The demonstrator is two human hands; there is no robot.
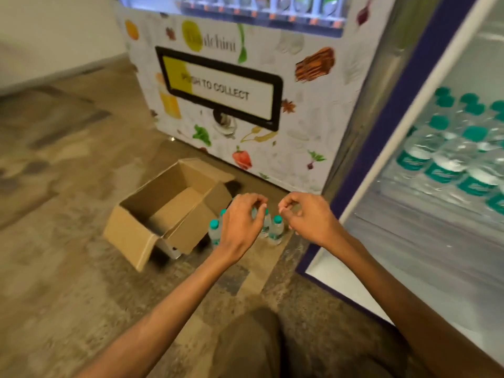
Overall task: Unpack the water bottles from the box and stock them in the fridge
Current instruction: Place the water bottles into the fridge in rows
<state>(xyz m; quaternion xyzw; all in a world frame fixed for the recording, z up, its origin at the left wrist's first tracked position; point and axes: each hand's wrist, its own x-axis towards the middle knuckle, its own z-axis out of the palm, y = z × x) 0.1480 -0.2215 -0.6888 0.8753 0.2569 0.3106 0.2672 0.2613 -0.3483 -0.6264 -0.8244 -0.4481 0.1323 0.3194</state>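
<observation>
Several small clear water bottles with teal caps (276, 229) stand together on the floor beside an open cardboard box (152, 214), which looks empty inside. My left hand (240, 222) hovers right over the bottles with curled fingers and covers some of them. Whether it grips one is hidden. My right hand (308, 216) hangs just right of the bottles, fingers loosely curled, holding nothing. The fridge (409, 203) on the right stands open, and its shelf holds rows of the same teal-capped bottles (450, 159).
A vending machine (245, 85) with a "push to collect" flap stands behind the box and bottles. The fridge's blue frame (351, 186) rises just right of my right hand. My knee (253, 347) shows at the bottom. Mottled stone floor lies to the left.
</observation>
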